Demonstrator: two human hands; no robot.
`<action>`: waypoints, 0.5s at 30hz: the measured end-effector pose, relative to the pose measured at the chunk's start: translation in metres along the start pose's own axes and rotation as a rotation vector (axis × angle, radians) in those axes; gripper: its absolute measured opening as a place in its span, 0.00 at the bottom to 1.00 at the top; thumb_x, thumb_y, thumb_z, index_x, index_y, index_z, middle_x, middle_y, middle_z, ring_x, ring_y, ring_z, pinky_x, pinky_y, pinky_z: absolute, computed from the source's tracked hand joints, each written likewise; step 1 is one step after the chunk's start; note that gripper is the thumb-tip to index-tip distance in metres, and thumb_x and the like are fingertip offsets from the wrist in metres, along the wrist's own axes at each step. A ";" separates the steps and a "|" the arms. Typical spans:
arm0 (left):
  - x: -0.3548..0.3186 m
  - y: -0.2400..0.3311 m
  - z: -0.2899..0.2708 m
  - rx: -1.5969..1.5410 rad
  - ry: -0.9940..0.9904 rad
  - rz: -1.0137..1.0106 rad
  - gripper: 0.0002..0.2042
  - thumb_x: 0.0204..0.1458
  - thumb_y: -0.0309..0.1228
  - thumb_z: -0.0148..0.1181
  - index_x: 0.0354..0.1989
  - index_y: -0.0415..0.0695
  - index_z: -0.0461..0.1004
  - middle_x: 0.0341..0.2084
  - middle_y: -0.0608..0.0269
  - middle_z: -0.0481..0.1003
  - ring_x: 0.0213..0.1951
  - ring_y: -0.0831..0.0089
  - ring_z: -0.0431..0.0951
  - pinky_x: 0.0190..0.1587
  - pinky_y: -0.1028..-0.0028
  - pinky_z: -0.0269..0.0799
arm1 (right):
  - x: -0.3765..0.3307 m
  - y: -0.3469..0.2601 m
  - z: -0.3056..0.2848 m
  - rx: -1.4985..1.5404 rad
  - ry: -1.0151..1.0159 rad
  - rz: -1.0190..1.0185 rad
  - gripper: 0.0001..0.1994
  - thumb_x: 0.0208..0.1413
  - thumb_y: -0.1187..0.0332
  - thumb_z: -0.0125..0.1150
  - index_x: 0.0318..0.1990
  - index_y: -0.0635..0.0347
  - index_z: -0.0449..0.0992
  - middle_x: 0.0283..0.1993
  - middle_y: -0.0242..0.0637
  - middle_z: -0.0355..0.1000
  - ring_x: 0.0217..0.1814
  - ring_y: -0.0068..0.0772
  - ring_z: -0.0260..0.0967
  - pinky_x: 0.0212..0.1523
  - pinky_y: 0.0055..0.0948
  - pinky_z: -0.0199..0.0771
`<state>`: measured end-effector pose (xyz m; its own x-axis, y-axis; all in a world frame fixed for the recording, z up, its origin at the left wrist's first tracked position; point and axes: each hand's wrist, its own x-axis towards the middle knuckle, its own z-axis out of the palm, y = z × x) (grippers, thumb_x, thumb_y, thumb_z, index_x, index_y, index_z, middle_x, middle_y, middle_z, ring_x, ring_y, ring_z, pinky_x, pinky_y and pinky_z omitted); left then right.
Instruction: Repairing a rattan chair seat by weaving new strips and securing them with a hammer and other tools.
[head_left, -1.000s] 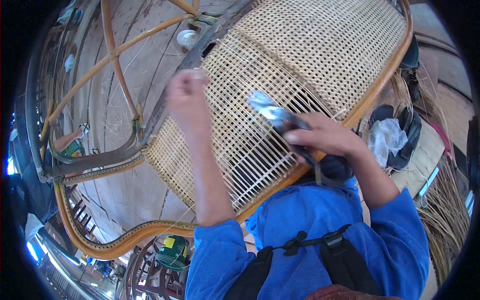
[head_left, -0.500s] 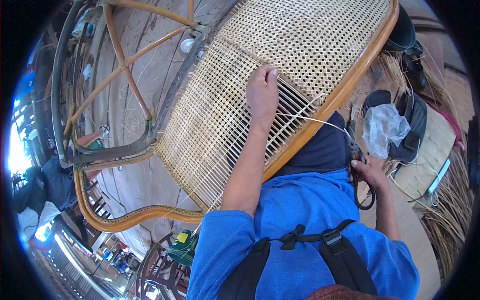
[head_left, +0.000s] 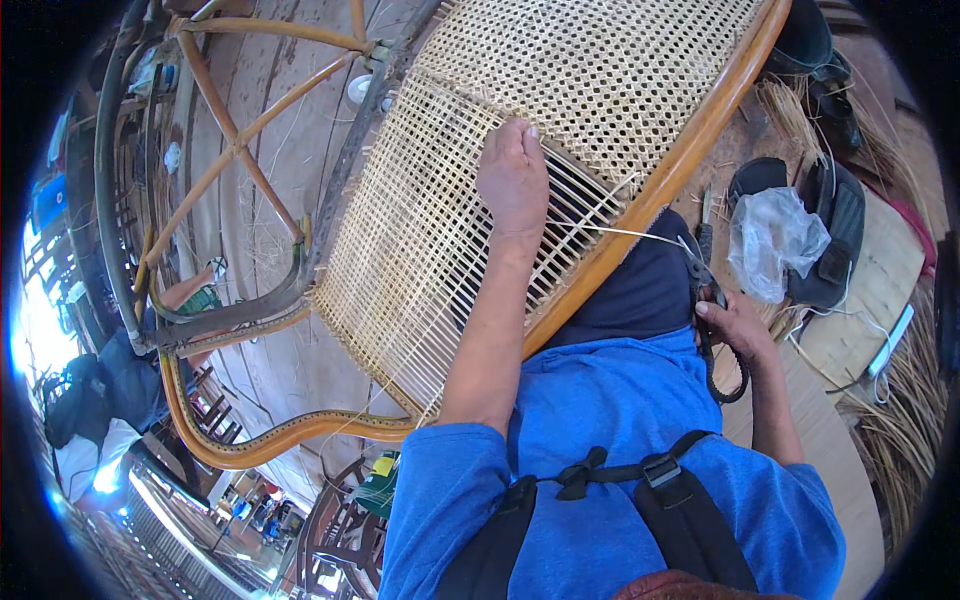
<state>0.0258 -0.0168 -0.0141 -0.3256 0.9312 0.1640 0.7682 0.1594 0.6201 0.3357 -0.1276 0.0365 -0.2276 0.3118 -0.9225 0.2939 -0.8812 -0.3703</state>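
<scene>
Right hand (head_left: 735, 328): shifting off the cane panel (head_left: 590, 80), now gripping pliers (head_left: 702, 283) beyond the rail (head_left: 699, 140).
Left hand (head_left: 513, 180): curling closed over the panel, any pinch hidden.
Strand (head_left: 650, 236): crossing toward pliers.
Panel: slanting before the lap, upper mesh looking finished, open strips (head_left: 585, 190) apparently awaiting filling.
</scene>
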 end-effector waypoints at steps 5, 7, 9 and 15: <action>0.004 0.001 0.003 0.015 -0.039 0.089 0.07 0.53 0.30 0.54 0.35 0.40 0.74 0.28 0.53 0.73 0.31 0.58 0.75 0.36 0.66 0.70 | 0.003 -0.004 0.001 0.002 -0.014 0.028 0.17 0.51 0.57 0.58 0.41 0.59 0.68 0.25 0.28 0.68 0.23 0.21 0.68 0.24 0.21 0.68; 0.006 -0.001 0.005 -0.043 -0.026 0.089 0.07 0.53 0.29 0.53 0.35 0.40 0.74 0.28 0.53 0.73 0.31 0.58 0.75 0.36 0.65 0.70 | 0.006 -0.003 0.000 -0.002 -0.006 0.012 0.17 0.51 0.56 0.59 0.41 0.58 0.68 0.24 0.27 0.68 0.23 0.20 0.67 0.24 0.19 0.67; 0.002 -0.004 0.006 -0.033 -0.028 0.077 0.07 0.53 0.29 0.53 0.35 0.40 0.74 0.27 0.53 0.73 0.31 0.57 0.74 0.36 0.65 0.70 | 0.004 -0.005 -0.001 -0.003 -0.003 0.012 0.15 0.52 0.56 0.59 0.38 0.58 0.69 0.25 0.28 0.69 0.22 0.20 0.68 0.22 0.19 0.66; -0.002 -0.007 0.009 -0.026 -0.010 0.115 0.05 0.52 0.27 0.54 0.34 0.40 0.73 0.26 0.54 0.73 0.28 0.59 0.74 0.34 0.67 0.70 | 0.007 -0.010 -0.002 -0.003 -0.030 0.008 0.14 0.53 0.57 0.58 0.35 0.58 0.68 0.26 0.29 0.69 0.22 0.21 0.69 0.21 0.19 0.64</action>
<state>0.0256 -0.0166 -0.0254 -0.2304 0.9461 0.2276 0.7858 0.0429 0.6169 0.3326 -0.1159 0.0340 -0.2532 0.2938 -0.9217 0.2988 -0.8824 -0.3634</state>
